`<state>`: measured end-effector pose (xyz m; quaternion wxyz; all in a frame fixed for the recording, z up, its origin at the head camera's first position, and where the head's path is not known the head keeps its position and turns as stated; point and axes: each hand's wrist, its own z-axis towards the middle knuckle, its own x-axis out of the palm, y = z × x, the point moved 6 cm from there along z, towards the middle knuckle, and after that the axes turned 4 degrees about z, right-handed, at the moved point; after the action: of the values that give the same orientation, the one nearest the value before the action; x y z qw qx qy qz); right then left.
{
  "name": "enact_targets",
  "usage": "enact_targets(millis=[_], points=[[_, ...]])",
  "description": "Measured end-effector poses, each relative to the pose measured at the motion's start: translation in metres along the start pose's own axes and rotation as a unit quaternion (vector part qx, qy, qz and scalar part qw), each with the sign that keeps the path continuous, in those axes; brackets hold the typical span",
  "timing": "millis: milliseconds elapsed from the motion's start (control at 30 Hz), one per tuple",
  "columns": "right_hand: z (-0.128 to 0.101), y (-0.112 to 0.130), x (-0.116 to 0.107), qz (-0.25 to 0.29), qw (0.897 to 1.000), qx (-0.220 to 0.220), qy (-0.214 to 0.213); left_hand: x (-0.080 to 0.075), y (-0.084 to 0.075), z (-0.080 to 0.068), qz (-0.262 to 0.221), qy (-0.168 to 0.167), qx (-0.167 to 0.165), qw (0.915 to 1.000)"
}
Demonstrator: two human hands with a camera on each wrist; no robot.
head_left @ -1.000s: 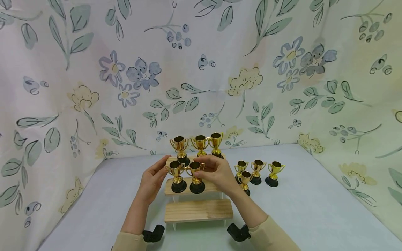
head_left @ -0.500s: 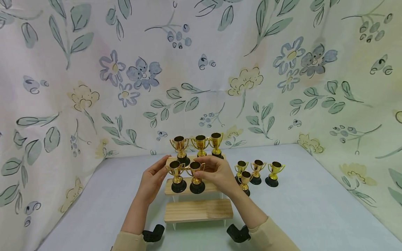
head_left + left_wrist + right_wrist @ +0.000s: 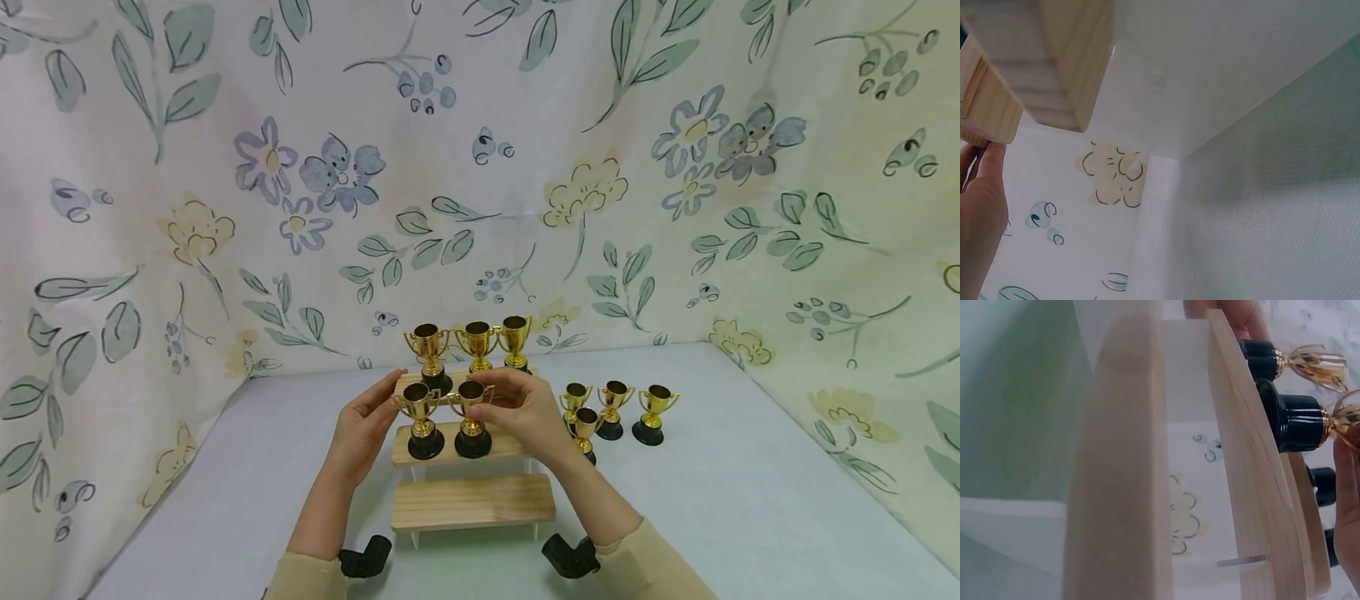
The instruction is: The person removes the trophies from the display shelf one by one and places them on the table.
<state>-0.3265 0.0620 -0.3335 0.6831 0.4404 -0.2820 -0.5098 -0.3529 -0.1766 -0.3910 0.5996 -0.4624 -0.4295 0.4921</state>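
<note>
A small gold trophy cup on the middle step of the wooden riser is pinched by the right hand; the neighbouring cup is touched by the open left hand.

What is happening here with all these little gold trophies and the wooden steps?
A person is setting small gold trophies on a three-tier wooden stand. The right hand pinches the second trophy on the middle step, while the left hand touches the first trophy beside it. Three trophies stand on the top step, the bottom step holds none, and four loose trophies wait on the table.
</note>
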Motion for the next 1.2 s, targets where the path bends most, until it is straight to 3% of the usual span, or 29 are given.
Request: enact_targets(millis=[500, 1200], points=[[-0.006, 0.005, -0.023, -0.015, 1.000, 0.012, -0.023, 0.000, 0.000, 0.000, -0.001, -0.001, 0.000, 1.0000], [-0.016, 0.011, -0.060, -0.027, 0.999, -0.007, -0.040, 0.001, -0.001, 0.000, -0.006, 0.001, 0.000, 1.0000]])
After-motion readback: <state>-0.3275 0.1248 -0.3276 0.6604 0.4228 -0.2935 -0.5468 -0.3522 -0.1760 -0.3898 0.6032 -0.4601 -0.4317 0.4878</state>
